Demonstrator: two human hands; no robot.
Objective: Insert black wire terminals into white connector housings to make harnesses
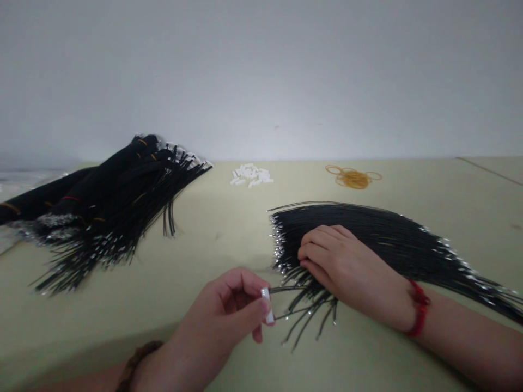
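My left hand pinches a small white plastic connector between thumb and fingers, with a thin black wire running into it from the right. My right hand rests palm down on a fanned spread of loose black wires with silver tips, its fingers curled on the wire ends near the left edge of the spread. A red band sits on the right wrist and a brown bracelet on the left.
A big heap of bundled black wires lies at the left on the pale green table. A small pile of white connectors and a cluster of yellow rubber bands lie at the far edge by the grey wall.
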